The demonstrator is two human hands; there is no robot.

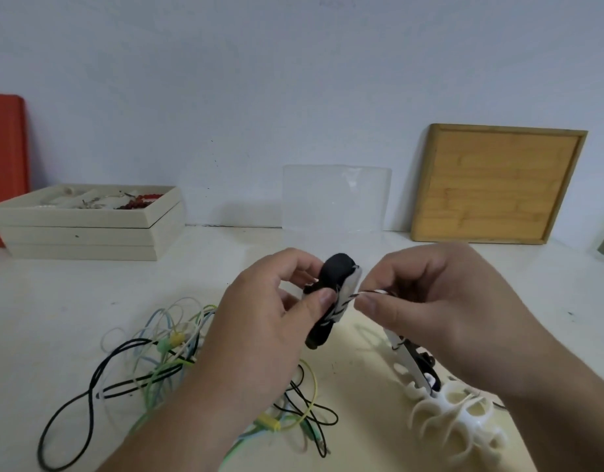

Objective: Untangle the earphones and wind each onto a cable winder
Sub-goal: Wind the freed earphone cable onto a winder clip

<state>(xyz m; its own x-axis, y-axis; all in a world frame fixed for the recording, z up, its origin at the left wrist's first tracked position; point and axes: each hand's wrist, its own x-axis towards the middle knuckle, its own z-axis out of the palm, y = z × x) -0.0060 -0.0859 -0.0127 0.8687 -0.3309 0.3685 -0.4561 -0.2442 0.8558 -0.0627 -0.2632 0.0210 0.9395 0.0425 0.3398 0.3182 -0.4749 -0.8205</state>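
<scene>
Winding's underway: tangled earphones [164, 356] wait on the tabletop [55, 301], left hand [259, 321] grips the black-wrapped cable winder [331, 294], right hand [426, 294] fingers pinch the cable end [368, 294]. Next it probably needs tucking in.

Between our left thumb [324, 298] and fingers we see a winder [348, 294] of smooth white plastic, wrapped thick with matt black cord [331, 274]. From it a thin black-and-white cable [372, 293] with a slight sheen runs into the fingertips of our right hand [440, 301]. Below that hand lie more winders [453, 413], glossy white plastic with rounded fins. Under our left hand [269, 321] sprawl the earphones [164, 356], smooth rubbery cables in black, white, pale blue and green. The table [72, 294] looks matt and off-white. Beyond the fingers stand a clear plastic sheet [334, 199], a matt wooden tray [498, 183] with visible grain, and cream boxes [86, 229] with a soft, dull finish.
</scene>
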